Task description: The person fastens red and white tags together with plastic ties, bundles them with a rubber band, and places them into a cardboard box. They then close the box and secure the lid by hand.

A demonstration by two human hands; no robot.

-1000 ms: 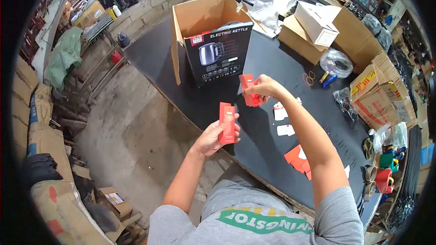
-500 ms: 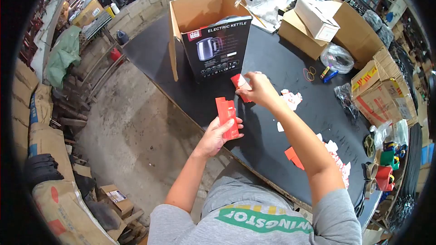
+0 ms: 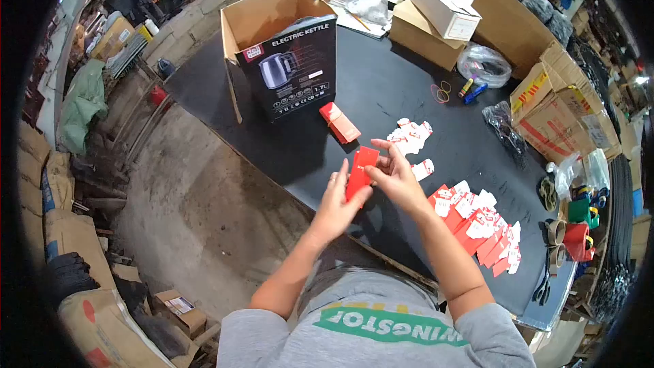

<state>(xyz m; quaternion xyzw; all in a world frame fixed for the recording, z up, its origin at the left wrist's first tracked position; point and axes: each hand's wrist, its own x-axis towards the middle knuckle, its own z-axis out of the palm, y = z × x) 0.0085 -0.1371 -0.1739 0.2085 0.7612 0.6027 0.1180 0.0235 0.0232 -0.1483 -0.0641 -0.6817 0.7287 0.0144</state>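
My left hand (image 3: pixel 338 203) holds several red cards (image 3: pixel 362 172) by their lower part, above the black table's near edge. My right hand (image 3: pixel 396 176) touches the same cards from the right, its thumb and fingers at their side. Beyond them, a banded stack of red cards (image 3: pixel 339 123) lies in front of the electric kettle box (image 3: pixel 298 68). White and red tags (image 3: pixel 409 136) lie loose past my right hand. A spread pile of red and white cards (image 3: pixel 477 226) lies right of my right forearm.
Behind stand an open brown carton (image 3: pixel 429 34) and a white box (image 3: pixel 446 10). At the right are a torn carton (image 3: pixel 565 105), tape rolls (image 3: pixel 555 233), scissors (image 3: pixel 542 287) and a coil of clear plastic (image 3: pixel 484 65). Rubber bands (image 3: pixel 441 92) lie mid-table.
My right hand has let go of the banded stack by the kettle box and moved back to the cards in my left hand. The view has shifted, showing more of the card pile.
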